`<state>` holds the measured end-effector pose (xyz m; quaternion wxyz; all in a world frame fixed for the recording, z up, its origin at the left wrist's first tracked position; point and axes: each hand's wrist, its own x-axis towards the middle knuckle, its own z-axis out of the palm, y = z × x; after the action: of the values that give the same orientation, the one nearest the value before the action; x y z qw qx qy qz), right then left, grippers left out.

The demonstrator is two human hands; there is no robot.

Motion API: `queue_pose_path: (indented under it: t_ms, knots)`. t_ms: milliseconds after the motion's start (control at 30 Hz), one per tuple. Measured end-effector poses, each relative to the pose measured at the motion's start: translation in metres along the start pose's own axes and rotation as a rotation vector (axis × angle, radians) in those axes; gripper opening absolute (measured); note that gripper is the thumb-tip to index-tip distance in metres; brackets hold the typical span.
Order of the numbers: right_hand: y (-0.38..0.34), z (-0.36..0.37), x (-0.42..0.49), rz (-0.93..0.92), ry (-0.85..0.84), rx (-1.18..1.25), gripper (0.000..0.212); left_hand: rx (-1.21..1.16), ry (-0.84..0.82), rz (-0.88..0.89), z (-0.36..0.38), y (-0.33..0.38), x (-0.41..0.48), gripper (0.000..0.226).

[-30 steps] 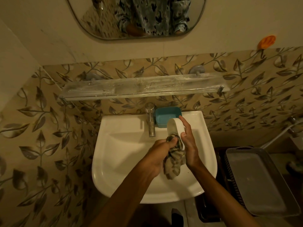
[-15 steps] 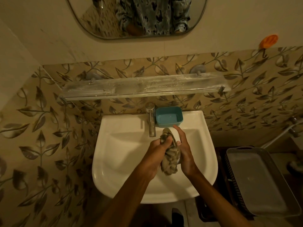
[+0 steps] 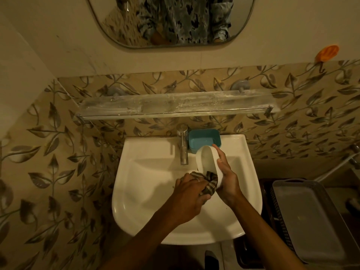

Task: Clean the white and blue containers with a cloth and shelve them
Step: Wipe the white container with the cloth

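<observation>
Head view: the right hand (image 3: 228, 180) holds the white container (image 3: 207, 162) on edge over the sink (image 3: 152, 152), its grip clamped round the outer wall so the open mouth faces left. The left hand (image 3: 192, 193), its grip bunched tight on the cloth (image 3: 211, 185), presses it into the container's near end, probably to wipe inside. The blue container (image 3: 204, 140) waits on the sink ledge beside the tap (image 3: 183, 145). The shelf (image 3: 175, 106) above holds neither container yet.

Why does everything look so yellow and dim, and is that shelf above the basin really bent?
Head view: dim, warm light tints the white sink cream. Head view: the wide-angle lens bows the shelf, so the bend is likely distortion. Head view: the left hand gripping the cloth looks slightly soft; the white container in the right hand is sharper.
</observation>
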<state>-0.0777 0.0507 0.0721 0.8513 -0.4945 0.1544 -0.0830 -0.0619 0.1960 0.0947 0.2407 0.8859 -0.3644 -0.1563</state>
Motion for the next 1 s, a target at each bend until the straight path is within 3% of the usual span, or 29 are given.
queue_pose_path:
  t_ms: [167, 267, 433, 567, 667, 900, 1000]
  knots:
    - [-0.005, 0.003, -0.001, 0.095, 0.114, 0.275, 0.057, 0.035, 0.277, 0.004, 0.008, 0.014, 0.005, 0.034]
    - [-0.006, -0.007, -0.007, 0.191, 0.150, 0.436, 0.057, 0.257, 0.264, 0.090, 0.000, 0.008, 0.008, 0.032]
    - [-0.013, -0.032, -0.010, 0.389, -0.151, 0.631, 0.096, 0.496, 0.169, 0.308, -0.025, -0.020, 0.003, 0.043]
    - [-0.012, -0.042, -0.013, 0.548, -0.439, 0.553, 0.097, 0.598, 0.086, 0.496, -0.040, -0.037, 0.002, 0.041]
    - [-0.007, -0.031, -0.018, 0.648, -0.522, 0.519, 0.089, 0.633, 0.024, 0.564, -0.043, -0.036, 0.000, 0.039]
    - [-0.005, -0.016, -0.010, 0.504, -0.350, 0.424, 0.069, 0.433, -0.186, 0.179, -0.039, -0.016, 0.000, 0.044]
    - [-0.006, -0.012, -0.008, 0.406, -0.304, 0.441, 0.070, 0.225, -0.139, 0.015, -0.033, 0.000, -0.004, 0.036]
